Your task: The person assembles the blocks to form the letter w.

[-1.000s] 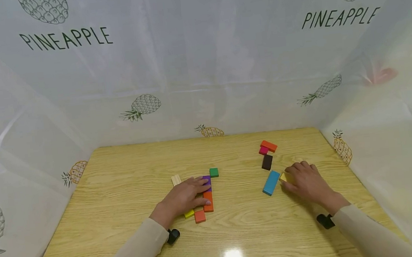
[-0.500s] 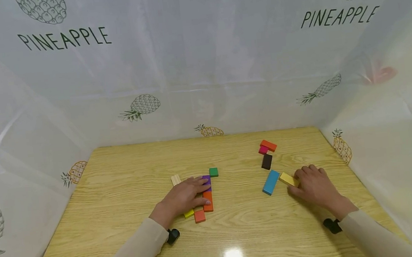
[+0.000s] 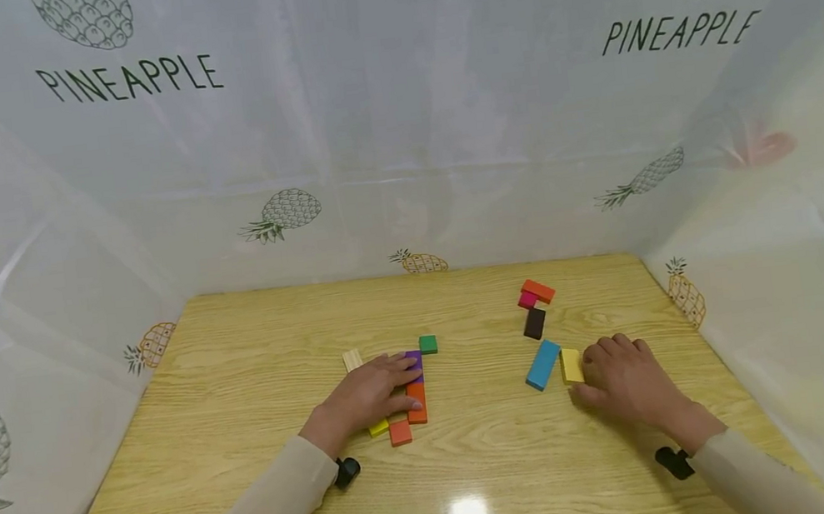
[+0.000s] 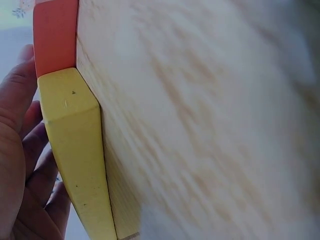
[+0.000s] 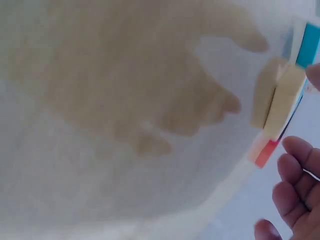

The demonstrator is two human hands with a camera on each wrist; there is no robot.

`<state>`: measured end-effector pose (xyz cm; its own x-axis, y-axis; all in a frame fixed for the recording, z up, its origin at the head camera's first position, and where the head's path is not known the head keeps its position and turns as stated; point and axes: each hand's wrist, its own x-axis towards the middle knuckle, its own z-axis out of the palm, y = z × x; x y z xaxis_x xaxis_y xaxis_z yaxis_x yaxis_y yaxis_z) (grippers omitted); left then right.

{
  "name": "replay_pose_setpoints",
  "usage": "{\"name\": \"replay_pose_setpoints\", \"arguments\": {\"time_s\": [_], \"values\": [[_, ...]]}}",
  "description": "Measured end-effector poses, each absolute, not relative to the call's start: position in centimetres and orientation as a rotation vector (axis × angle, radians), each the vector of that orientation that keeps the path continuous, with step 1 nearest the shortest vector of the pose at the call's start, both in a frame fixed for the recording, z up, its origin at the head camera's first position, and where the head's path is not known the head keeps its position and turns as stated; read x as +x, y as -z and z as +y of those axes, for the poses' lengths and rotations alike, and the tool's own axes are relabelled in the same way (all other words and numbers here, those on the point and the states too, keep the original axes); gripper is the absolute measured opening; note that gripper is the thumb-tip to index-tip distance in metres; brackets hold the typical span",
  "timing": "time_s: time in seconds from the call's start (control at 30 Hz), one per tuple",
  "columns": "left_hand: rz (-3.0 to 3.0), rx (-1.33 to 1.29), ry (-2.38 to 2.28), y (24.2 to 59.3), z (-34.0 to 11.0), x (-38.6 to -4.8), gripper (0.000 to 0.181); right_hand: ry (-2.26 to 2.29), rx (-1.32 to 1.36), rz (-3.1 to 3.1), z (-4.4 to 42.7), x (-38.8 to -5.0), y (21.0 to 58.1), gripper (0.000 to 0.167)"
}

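My left hand (image 3: 366, 394) lies over a group of blocks, its spread fingers resting on a purple block (image 3: 413, 366) and an orange-red block (image 3: 416, 407). From under that hand show a yellow block (image 3: 379, 428) and a pale wood block (image 3: 352, 360). A salmon block (image 3: 399, 432) sits just in front; in the left wrist view, a yellow block (image 4: 77, 150) adjoins an orange-red one (image 4: 56, 40). My right hand (image 3: 629, 381), fingers loosely bent, is beside another yellow block (image 3: 572, 366); the right wrist view shows this block (image 5: 285, 100) between thumb and fingers, not gripped.
Left of the right-hand yellow block is a blue block (image 3: 542, 365). Behind it stand a dark block (image 3: 535, 324), a magenta block (image 3: 527, 300) and an orange-red block (image 3: 539, 290). A green block (image 3: 428, 345) touches the purple one's corner. Patterned sheeting (image 3: 398, 124) surrounds the table (image 3: 276, 330).
My right hand has shifted to the right and nearer, uncovering the yellow block. That block has turned from slanted to nearly front-to-back beside the blue one. My left hand has stayed put.
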<state>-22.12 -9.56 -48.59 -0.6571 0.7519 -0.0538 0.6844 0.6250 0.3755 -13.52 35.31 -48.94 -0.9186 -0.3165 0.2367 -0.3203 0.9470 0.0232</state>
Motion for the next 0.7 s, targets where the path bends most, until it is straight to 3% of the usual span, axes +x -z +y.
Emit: {"name": "replay_pose_setpoints", "arguments": {"time_s": [0.2,0.43,0.7], "values": [[2.646,1.179,-0.456,48.6,-9.5,-22.2,0.066,-0.051,0.549,-2.919,36.1,-14.7,48.2,0.065],[2.646,1.176,-0.461,48.6,-9.5,-22.2,0.067,-0.076,0.617,-2.979,36.1,-15.6,48.0,0.057],[2.649,1.182,-0.484,48.9,-9.6,-22.3,0.067,-0.086,0.640,-2.932,36.1,-16.5,46.6,0.060]]}}
